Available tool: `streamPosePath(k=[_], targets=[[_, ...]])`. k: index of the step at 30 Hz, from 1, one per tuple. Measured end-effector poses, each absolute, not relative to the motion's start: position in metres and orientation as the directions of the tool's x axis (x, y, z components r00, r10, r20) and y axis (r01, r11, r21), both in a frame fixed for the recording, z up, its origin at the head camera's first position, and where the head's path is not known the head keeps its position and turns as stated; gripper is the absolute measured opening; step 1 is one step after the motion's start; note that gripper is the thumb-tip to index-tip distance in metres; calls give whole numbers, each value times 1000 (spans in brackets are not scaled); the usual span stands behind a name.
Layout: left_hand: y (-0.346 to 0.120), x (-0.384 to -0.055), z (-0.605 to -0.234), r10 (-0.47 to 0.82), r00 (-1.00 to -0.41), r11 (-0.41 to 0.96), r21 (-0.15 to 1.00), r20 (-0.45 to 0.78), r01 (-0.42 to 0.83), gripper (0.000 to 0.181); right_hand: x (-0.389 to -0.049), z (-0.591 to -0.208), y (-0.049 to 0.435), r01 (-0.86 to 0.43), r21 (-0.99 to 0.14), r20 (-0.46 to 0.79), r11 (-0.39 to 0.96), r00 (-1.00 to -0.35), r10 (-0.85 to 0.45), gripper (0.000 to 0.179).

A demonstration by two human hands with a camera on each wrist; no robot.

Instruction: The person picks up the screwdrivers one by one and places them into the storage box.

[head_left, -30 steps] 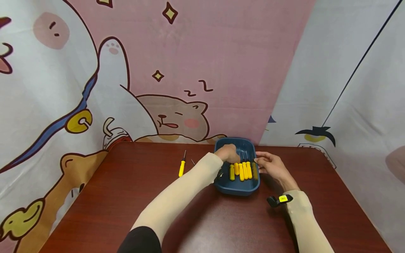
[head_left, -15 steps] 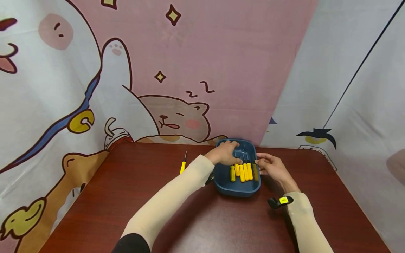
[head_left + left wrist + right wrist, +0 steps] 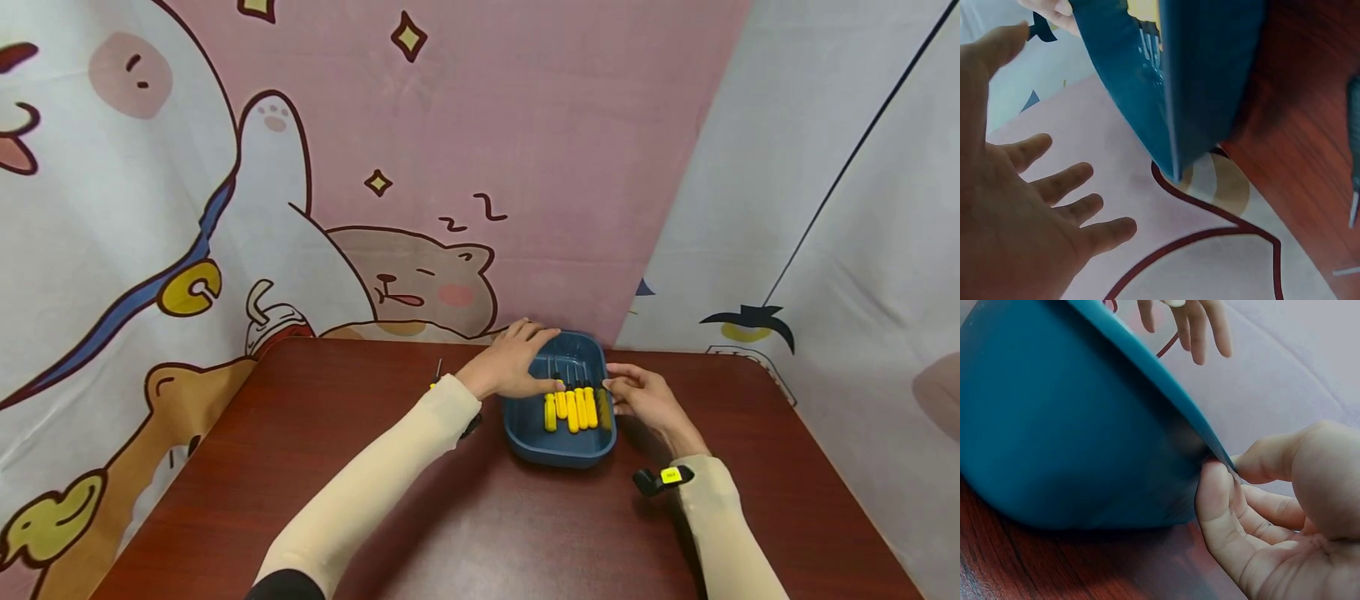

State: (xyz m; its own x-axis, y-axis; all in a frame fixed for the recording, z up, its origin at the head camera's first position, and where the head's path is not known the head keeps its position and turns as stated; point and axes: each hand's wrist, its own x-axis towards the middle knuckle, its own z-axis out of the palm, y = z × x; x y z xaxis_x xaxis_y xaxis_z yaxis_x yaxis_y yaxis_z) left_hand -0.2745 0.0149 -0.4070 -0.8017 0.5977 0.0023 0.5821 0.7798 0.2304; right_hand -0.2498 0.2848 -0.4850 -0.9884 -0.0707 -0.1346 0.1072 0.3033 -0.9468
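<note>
A blue plastic box [image 3: 558,452] stands near the back edge of the table, with several yellow-handled screwdrivers [image 3: 572,410] lying side by side in it. My right hand [image 3: 647,398] pinches the box's right rim between thumb and fingers, as the right wrist view shows of the hand [image 3: 1266,525]. Over the box's left side, my left hand [image 3: 510,365] has its fingers spread and holds nothing. The left wrist view shows that palm [image 3: 1016,225] bare, apart from the box wall [image 3: 1210,69].
Left of the box, another screwdriver [image 3: 439,367] lies on the brown table [image 3: 360,379], mostly hidden behind my left sleeve. Two thin metal shafts show at the right of the left wrist view, one shaft [image 3: 1354,209] below a dark collar. A printed cloth [image 3: 600,167] hangs behind.
My left hand has come up from inside the box and moved left over its rim, its fingers spreading. The right hand stays on the right rim.
</note>
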Motion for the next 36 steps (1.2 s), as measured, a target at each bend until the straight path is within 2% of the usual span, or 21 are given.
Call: streamPosePath(k=[10,17,26,36], targets=[[-5,-272,-420,574,-814,783,232,90,577,96,-249,-485,285,111,-948,-138,297,-988,-71,52],[-22,-274,-429,498,-861,823,257,106,507,94,-250,-487,286,110,-951,-135,288,-988,-69,51],[-44,-275,-431,395,-916,828,408,65,386,94,-251,-488,285,100,-954,-126,284,-989,-76,50],[-66,-275,-441,331,-941,823,469,66,322,91,-251,-489,286,98,-953,-123,286,-990,-72,49]])
